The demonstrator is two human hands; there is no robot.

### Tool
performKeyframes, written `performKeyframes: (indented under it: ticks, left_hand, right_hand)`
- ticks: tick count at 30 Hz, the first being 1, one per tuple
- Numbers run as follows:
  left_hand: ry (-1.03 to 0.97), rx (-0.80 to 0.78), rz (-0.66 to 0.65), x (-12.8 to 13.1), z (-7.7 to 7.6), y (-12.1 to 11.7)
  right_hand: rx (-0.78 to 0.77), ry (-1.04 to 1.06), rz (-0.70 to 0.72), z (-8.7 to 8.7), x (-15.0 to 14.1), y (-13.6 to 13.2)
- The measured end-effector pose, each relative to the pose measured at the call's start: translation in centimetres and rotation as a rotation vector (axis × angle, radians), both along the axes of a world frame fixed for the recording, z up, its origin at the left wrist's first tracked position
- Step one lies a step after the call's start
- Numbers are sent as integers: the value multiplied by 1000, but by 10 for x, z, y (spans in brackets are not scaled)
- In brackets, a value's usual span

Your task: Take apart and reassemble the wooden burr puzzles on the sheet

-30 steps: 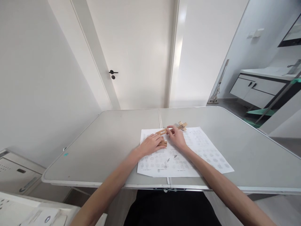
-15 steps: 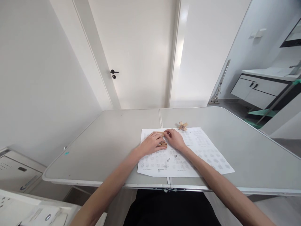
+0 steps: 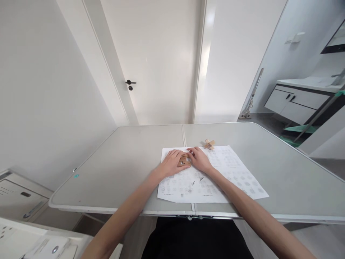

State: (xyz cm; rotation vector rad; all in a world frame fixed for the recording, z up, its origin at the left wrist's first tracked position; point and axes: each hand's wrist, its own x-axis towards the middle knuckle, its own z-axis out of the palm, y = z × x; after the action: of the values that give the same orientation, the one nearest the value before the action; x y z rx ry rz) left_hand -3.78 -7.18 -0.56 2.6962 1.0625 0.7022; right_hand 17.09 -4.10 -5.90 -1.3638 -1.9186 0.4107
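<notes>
On a printed white sheet [image 3: 205, 190] lie brown wooden pieces [image 3: 184, 163] with dark notches or slots, side by side and partly hidden by my fingers. My left hand [image 3: 172, 164] is closed around them from the left, thumb along the near side and fingers over the far side. My right hand [image 3: 201, 159] meets their right end with bent fingertips; its grip on the pieces is partly covered. Just beyond the sheet's far edge sits a small cross-shaped wooden assembly [image 3: 209, 144], touched by neither hand.
The grey folding table [image 3: 121, 165] has a centre seam and a metal rim. Behind it stands a white door [image 3: 161, 64] with a black handle. White cabinets [image 3: 21, 201] are at the lower left, a sink unit [image 3: 299, 97] at the right.
The slotted wooden strip came from the far side toward me and now lies against the other pieces. My left fingers have closed over them; my right hand moved slightly left.
</notes>
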Motion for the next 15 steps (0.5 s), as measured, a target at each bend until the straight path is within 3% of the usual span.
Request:
performKeyframes:
  ticks: [4, 9, 15]
  left_hand:
    - [32, 53, 92, -2, -4, 5]
    - [64, 145, 317, -7, -15, 16]
    - [37, 235, 450, -11, -26, 23]
  right_hand:
    - [-1, 50, -27, -1, 0, 2]
    - [30, 100, -71, -1, 2, 3]
    - [35, 131, -175, -3, 6, 6]
